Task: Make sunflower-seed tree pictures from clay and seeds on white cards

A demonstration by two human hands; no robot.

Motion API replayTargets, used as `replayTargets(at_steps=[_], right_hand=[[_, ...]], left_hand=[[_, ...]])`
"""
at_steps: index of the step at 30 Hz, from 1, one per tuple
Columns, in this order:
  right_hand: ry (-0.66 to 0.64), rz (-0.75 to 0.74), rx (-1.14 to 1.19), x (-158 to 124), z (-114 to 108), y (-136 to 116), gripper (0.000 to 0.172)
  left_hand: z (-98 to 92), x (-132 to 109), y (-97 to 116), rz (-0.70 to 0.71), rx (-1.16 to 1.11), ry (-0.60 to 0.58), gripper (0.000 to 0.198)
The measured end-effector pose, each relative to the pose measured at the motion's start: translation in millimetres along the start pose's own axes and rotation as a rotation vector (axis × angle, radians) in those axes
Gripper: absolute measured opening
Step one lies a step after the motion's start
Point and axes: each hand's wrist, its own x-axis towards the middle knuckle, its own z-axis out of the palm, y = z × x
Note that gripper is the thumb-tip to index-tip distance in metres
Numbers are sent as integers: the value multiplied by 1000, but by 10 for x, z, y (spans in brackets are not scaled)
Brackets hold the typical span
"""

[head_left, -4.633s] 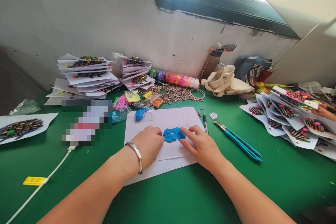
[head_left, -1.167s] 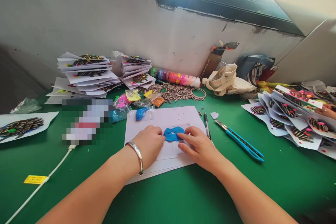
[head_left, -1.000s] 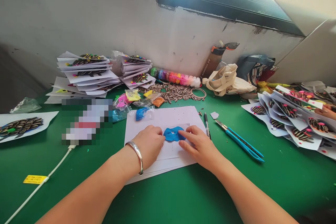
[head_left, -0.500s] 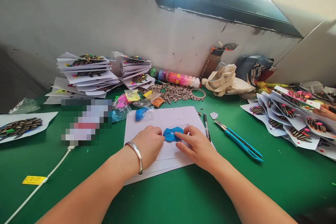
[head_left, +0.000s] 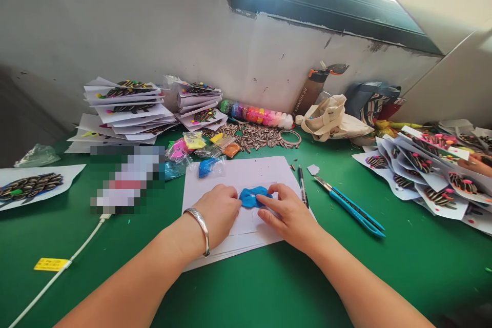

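Observation:
A flattened piece of blue modelling clay (head_left: 249, 196) lies on a small white sheet with faint drawn lines, on top of a stack of white paper (head_left: 215, 251). At the clay's left edge rests my left hand (head_left: 218, 213), its fingers curled together; what the fingertips hold, if anything, is hidden. My right hand (head_left: 289, 213) presses the clay's right part with an outstretched index finger, the thumb held apart below it. A small bag of blue clay (head_left: 208, 166) sits on the upper left of the paper.
Right of the paper lie a pen (head_left: 302, 184) and a blue utility knife (head_left: 351, 208). Sunflower seeds (head_left: 255, 137), coloured clay bags and a water bottle (head_left: 309, 89) stand behind. Stacked seed pictures (head_left: 128, 107) flank both sides; a person's hand (head_left: 476, 164) shows far right.
Both hands stay almost in place, with the right index finger still on the blue clay. The whole view has shifted very slightly.

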Motion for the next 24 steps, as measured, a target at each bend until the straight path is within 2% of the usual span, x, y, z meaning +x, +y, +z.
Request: replayTargets(at_steps=[4,7,12,17,20,24], right_hand=[[-35,61,-21,57,-134,-66,36],[-44,24,-124,141,-208,-130,36],[-46,-30,-195,236,-73,-180,30],[-7,-11,-142,222,70,-100,27],[26,-13,-43,207,67,-28,29],[56,32,79,199,36,16,35]], left_hand=[[3,4,-16,7,-3,1,29],[-3,-4,-16,7,-14,7,29],[-27,-23,5,-3,-23,-6,27],[23,-21,3,-4,0,29,25],[46,-19,-11,-7,-17,48,26],[-2,-22,-19,7,-33,18,29]])
